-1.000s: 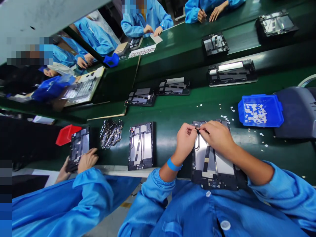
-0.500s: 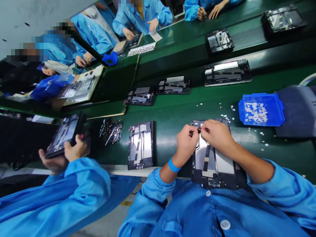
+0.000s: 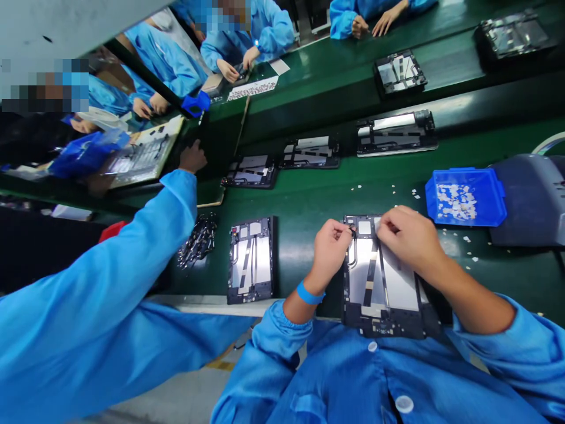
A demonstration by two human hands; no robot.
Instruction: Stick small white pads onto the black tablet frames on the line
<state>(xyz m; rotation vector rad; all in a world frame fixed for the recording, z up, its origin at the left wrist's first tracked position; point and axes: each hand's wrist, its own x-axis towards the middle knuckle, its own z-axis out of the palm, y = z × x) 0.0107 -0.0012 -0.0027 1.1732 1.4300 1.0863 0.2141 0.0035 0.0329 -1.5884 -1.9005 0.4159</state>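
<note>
An opened tablet [image 3: 366, 285] with silver battery plates and dark ribbon cables lies in front of me at the bench's near edge. My left hand [image 3: 330, 253], with a blue band round its wrist, pinches a small black part [image 3: 352, 228] at the tablet's upper left corner. Over the upper right of the tablet is my right hand [image 3: 408, 235], its thumb and fingers pressed together; whatever they hold, if anything, is hidden. A pale square [image 3: 364, 228] on the tablet shows between my hands.
Left of me lies another opened tablet [image 3: 251, 259], near a pile of small dark parts [image 3: 198, 238]. A co-worker's arm [image 3: 145, 235] reaches across there. At right stands a blue bin [image 3: 497, 203] of white bits, with more scattered around. Several opened tablets lie farther back.
My right hand has moved right, away from my left, uncovering the pale square. The co-worker at left no longer shows a tablet in hand and now reaches forward. One back tablet has shifted left.
</note>
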